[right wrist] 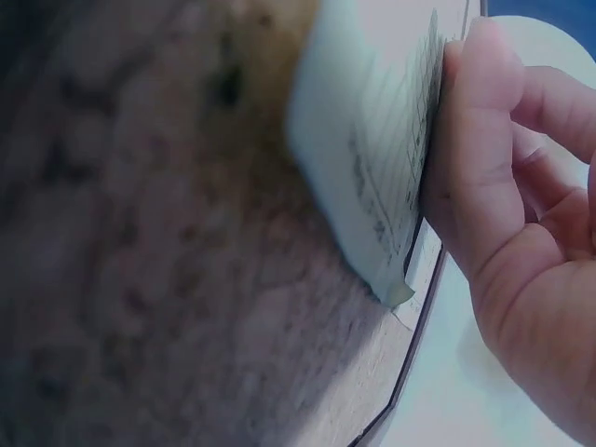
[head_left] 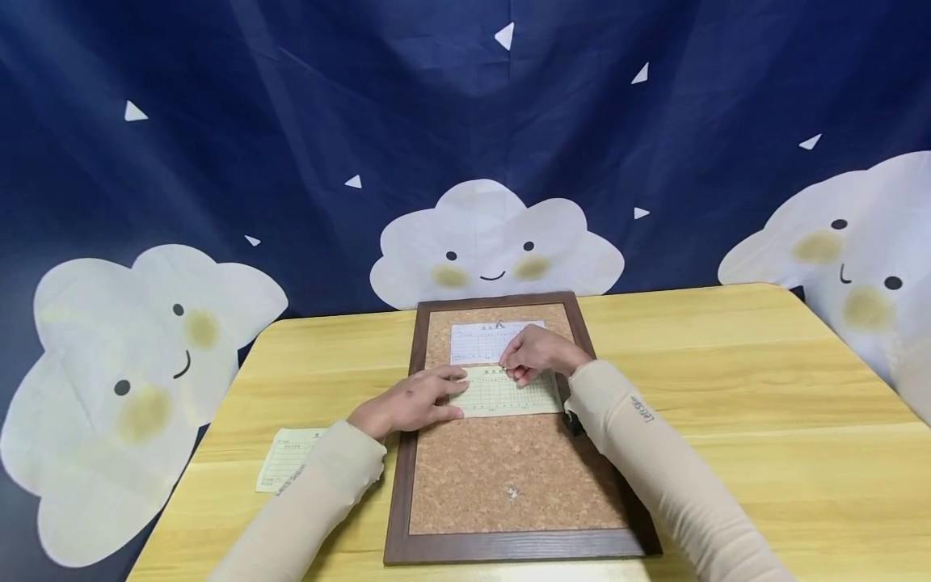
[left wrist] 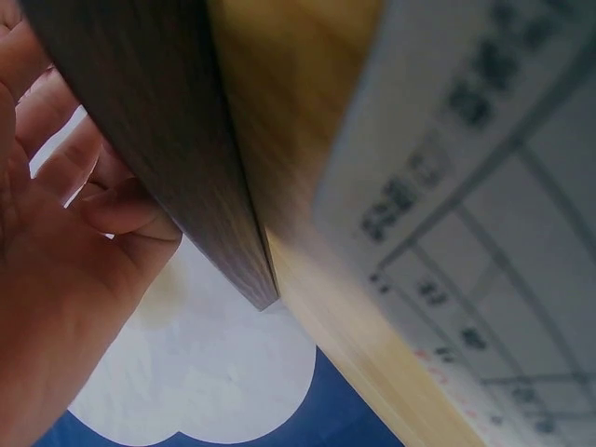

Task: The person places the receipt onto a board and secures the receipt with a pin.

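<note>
And here's the right hand (head_left: 537,356), fingers curled, thumb and forefinger drawn together at the top edge of the yellowish slip (head_left: 502,398)! Whether anything sits between those tips, I cannot tell; they're hidden. The slip lies right under that grip on the corkboard (head_left: 502,461), and over at its left edge the left hand (head_left: 418,398) lies loose, fingers extended, tips touching the paper. Just beyond the grip, a white slip (head_left: 469,346); nearer the wearer, a small clear clump (head_left: 511,491) on the cork. Now the right wrist view gives us what the head view doesn't: a paper corner curling up near the fingers! And the left wrist view brings large blurred print on another slip (left wrist: 494,242), across the dark frame (left wrist: 158,121) from the left thumb.
</note>
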`<state>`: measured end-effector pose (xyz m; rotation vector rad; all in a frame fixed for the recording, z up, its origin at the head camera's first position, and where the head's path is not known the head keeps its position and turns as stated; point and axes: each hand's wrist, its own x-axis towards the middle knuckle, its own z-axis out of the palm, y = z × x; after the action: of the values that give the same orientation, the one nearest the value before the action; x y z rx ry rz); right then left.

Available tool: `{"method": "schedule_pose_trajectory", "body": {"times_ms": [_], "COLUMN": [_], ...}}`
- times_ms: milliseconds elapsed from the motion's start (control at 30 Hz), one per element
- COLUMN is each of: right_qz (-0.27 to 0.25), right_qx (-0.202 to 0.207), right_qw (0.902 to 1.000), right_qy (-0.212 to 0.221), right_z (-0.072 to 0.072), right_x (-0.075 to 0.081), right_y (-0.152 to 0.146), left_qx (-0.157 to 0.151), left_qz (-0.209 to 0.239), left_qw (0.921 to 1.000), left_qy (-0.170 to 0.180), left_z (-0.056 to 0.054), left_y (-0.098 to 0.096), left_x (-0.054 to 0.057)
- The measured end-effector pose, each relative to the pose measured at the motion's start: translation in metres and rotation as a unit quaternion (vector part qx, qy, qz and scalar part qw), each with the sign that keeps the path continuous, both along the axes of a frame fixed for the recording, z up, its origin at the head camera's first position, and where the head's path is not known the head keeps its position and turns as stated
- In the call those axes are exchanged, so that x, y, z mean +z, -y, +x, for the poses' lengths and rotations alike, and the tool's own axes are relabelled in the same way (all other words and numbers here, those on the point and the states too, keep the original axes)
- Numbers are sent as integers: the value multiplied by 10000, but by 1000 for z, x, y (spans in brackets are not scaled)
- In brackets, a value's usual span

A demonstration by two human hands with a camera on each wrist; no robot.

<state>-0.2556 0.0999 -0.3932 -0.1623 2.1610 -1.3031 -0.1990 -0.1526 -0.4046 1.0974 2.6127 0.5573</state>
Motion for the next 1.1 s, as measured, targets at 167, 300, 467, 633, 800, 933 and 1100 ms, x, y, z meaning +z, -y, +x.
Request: {"method": "schedule_pose_trajectory", "body": {"times_ms": [167, 300, 467, 633, 800, 933, 1100], "right_qz": [69, 41, -2, 56, 142, 193, 245], "right_qx": [-48, -43, -39, -64, -85, -94, -114], "right_qw": [10000, 10000, 10000, 9999, 9998, 9997, 9995], "right_qy": [-31, -47, -37, -99, -129, -150, -141], "right_z": [1, 2, 1, -2, -2, -1, -1], "right_x": [1, 3, 3, 1, 0, 0, -1], "right_y": [-1, -2, -2, -1, 1, 3, 5], "left_qx": [21, 32, -14, -81, -131, -148, -146], "left_qz": [-23, -10, -1, 37, 44, 43, 39], "left_qw": [10000, 10000, 10000, 9999, 9997, 9996, 9996], "left_qy": [21, 20, -16, -119, -206, -236, -240], "left_z": [-1, -1, 0, 0, -1, 0, 0], "left_y": [-1, -2, -3, -2, -2, -1, 0], "left_x": [0, 1, 3, 3, 2, 1, -1]}}
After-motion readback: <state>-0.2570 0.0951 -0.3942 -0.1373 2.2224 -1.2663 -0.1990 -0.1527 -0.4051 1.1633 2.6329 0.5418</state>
